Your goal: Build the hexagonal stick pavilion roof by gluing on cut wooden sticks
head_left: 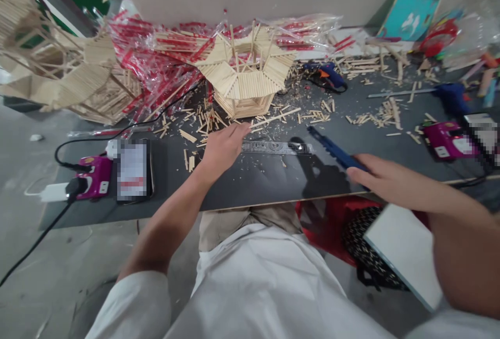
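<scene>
My left hand [224, 149] is closed in a pinch at the near end of a thin wooden stick [279, 116], which points to the right over the table. In my right hand [385, 175] is a long dark blue utility knife [334, 149], its front end pointing up and left; whether a blade is out I cannot tell. A clear plastic ruler [273, 147] lies flat between the hands. Just beyond my left hand stands a model built of wooden sticks [250, 85], with a flared, many-sided roof and a stepped base.
Stick offcuts [207, 118] litter the dark table [250, 183]. A larger stick model [74, 78] stands at left, near plastic-wrapped stick bundles [144, 63]. A phone [133, 171] and purple power strip [92, 176] lie at left. Glue guns [330, 74] and another purple strip [449, 141] are at right.
</scene>
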The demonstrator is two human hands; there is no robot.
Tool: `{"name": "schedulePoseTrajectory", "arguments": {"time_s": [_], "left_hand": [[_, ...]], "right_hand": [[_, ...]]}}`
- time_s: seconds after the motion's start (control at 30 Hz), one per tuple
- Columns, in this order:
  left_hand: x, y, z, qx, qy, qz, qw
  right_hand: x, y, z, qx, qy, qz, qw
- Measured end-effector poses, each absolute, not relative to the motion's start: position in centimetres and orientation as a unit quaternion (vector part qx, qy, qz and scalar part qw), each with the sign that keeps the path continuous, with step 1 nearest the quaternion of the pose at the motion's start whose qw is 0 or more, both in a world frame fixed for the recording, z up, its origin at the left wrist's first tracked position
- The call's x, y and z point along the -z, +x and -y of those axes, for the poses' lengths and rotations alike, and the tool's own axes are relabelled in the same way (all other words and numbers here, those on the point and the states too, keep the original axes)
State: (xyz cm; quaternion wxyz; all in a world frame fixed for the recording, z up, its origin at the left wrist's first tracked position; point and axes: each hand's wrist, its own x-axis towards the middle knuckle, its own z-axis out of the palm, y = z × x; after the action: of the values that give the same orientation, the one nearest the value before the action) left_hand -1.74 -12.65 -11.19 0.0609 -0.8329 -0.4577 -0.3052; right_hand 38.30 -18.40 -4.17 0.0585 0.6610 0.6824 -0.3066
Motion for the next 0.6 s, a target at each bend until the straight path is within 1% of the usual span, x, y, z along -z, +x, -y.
{"name": "schedulePoseTrajectory", "arguments": {"time_s": [0.07, 0.13, 0.23, 0.4, 0.6], "left_hand": [[11.0, -1.6, 12.9, 0.303, -0.835, 0.453, 0.08], [10.9, -1.5, 13.0, 0.305, -0.835, 0.448, 0.101], [11.0, -1.5, 13.0, 0.306, -0.832, 0.452, 0.099], [11.4, -1.7, 12.7, 0.306, -0.824, 0.474, 0.054], [11.3, -1.5, 12.8, 0.322, -0.829, 0.455, 0.05]], "right_hand": [[3.8, 35.6, 19.2, 0.374, 0.621, -0.689, 0.009], [3.9, 32.7, 19.6, 0.432, 0.582, -0.686, -0.06], [4.5, 29.0, 19.6, 0.48, 0.533, -0.685, -0.129], [4.9, 26.0, 19.4, 0.489, 0.511, -0.685, -0.177], [5.7, 24.6, 19.6, 0.489, 0.516, -0.671, -0.21]]}}
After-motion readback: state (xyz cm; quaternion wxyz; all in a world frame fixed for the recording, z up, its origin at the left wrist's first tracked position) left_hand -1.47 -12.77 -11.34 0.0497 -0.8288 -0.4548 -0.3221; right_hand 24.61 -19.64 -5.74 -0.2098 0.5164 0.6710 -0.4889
